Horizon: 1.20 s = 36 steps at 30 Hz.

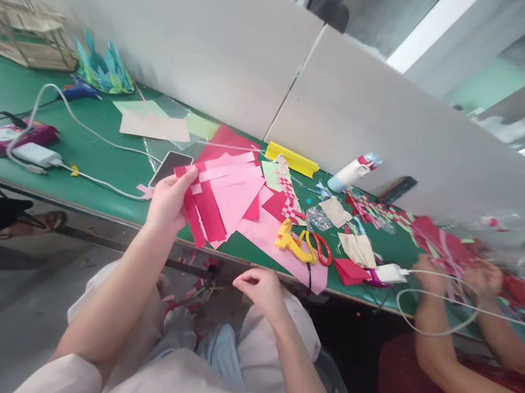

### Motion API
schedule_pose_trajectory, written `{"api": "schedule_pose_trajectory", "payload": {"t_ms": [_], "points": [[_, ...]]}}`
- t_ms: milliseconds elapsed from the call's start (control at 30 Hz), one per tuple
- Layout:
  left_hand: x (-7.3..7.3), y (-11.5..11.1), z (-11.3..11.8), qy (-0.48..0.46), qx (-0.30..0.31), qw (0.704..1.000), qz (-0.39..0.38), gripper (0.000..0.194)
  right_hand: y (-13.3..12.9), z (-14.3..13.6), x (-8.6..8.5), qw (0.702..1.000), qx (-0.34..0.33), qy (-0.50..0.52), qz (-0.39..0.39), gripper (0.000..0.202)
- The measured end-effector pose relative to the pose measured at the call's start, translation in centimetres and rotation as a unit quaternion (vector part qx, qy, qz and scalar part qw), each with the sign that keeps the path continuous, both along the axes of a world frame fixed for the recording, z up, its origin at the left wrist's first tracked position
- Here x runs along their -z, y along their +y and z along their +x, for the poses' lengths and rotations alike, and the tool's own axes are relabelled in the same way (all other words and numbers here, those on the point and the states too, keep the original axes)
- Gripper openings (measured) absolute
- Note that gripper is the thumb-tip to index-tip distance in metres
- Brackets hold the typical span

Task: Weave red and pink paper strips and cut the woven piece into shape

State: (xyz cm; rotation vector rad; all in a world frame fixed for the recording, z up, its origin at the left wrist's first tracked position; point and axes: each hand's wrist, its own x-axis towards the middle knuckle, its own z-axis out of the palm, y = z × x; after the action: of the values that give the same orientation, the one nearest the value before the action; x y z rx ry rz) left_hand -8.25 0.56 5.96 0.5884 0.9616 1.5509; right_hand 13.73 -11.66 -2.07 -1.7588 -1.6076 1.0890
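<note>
My left hand (167,203) grips a woven piece of pink and red paper strips (204,214), thumb on top, at the front edge of the green table. Pale pink paper (239,189) lies right beside the strips; I cannot tell whether it is held too. Above my lap, just off the table edge, my right hand (261,290) is closed with thumb and fingertips together; nothing shows between them. A yellow glue gun (293,243) rests on pink paper (260,237), with scissors (321,249) with red and yellow handles touching it. A phone (171,165) lies behind my left hand.
A co-worker's hands (482,281) handle red paper at the right, near a looped white cable (440,332). Along the wall are a yellow strip (292,159) and a white bottle (354,173). Leftward lie a blue glue gun (78,90) and a purple box (37,135).
</note>
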Motion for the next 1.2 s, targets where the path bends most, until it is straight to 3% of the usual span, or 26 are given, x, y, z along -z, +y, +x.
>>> {"api": "schedule_pose_trajectory", "payload": {"t_ms": [133, 267, 333, 400, 467, 533, 633, 733, 833, 967, 1067, 1200], "points": [[-1.3, -1.6, -0.3, -0.022, 0.016, 1.0, 0.01, 0.028, -2.2, -1.8, 1.9, 0.998, -0.012, -0.058, 0.004, 0.006], [-2.6, -3.7, -0.1, -0.031, 0.049, 0.998, 0.014, 0.03, -2.7, -2.6, 1.3, 0.996, -0.042, -0.067, 0.032, 0.009], [-3.1, -4.8, 0.0, -0.036, 0.065, 0.997, 0.018, 0.031, -2.7, -2.7, -0.2, 0.992, -0.062, -0.098, 0.049, 0.013], [-3.4, -5.7, 0.3, -0.04, 0.072, 0.996, 0.025, 0.031, -2.5, -2.6, -2.4, 0.984, -0.079, -0.143, 0.069, 0.03], [-3.6, -6.5, 0.7, -0.041, 0.074, 0.996, 0.028, 0.03, -2.5, -2.4, -5.1, 0.979, -0.081, -0.153, 0.109, 0.014], [-3.6, -7.1, 1.2, -0.04, 0.078, 0.996, 0.024, 0.03, -2.6, -2.2, -8.0, 0.977, -0.079, -0.146, 0.137, 0.027], [-3.4, -7.8, 2.0, -0.036, 0.094, 0.995, 0.019, 0.029, -3.0, -2.2, -11.7, 0.971, -0.033, -0.148, 0.186, 0.035], [-3.2, -8.2, 2.8, -0.03, 0.109, 0.993, 0.02, 0.029, -3.0, -2.7, -13.4, 0.959, 0.01, -0.098, 0.264, 0.016], [-3.2, -8.7, 3.5, -0.02, 0.117, 0.993, 0.021, 0.029, -2.1, -3.4, -12.8, 0.958, 0.047, -0.044, 0.281, 0.029], [-3.3, -9.4, 4.3, -0.006, 0.13, 0.991, 0.024, 0.031, -0.3, -3.9, -10.5, 0.973, 0.058, 0.068, 0.214, 0.045], [-3.4, -9.8, 4.8, -0.002, 0.134, 0.991, 0.021, 0.033, 0.5, -4.2, -9.3, 0.962, 0.057, 0.181, 0.195, 0.042], [-3.2, -10.0, 5.2, -0.002, 0.135, 0.991, 0.026, 0.034, 0.6, -4.3, -9.0, 0.946, 0.058, 0.273, 0.163, 0.035]]}}
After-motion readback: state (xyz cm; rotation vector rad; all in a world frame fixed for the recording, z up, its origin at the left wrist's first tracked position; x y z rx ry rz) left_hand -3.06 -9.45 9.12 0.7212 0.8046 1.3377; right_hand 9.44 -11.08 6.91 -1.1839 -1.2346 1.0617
